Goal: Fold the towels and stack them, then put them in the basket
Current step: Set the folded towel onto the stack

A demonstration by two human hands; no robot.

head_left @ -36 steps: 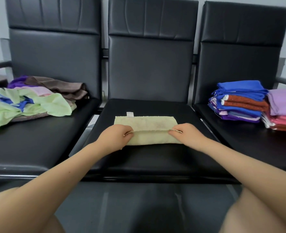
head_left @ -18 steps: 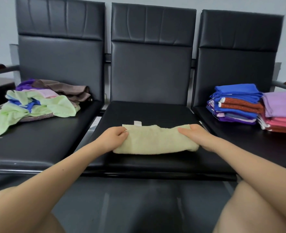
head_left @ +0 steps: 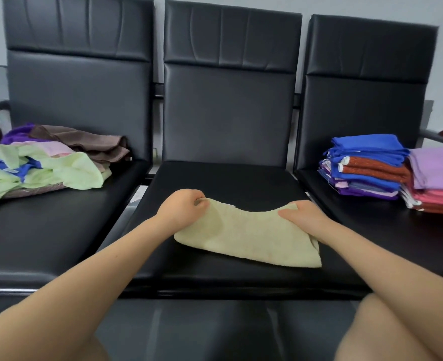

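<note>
Both hands grasp towel (head_left: 251, 238) far corners, L hand (head_left: 181, 209), R hand (head_left: 302, 217), mid seat (head_left: 225, 178). Advise: keep edges aligned, tension even before folding.

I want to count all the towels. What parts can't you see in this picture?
- Head view: the messy pile runs off the left edge.
- The pink and purple stack is cut by the right edge.
- The left hand and right hand cover the yellow towel ends.
- No basket is in view.
</note>
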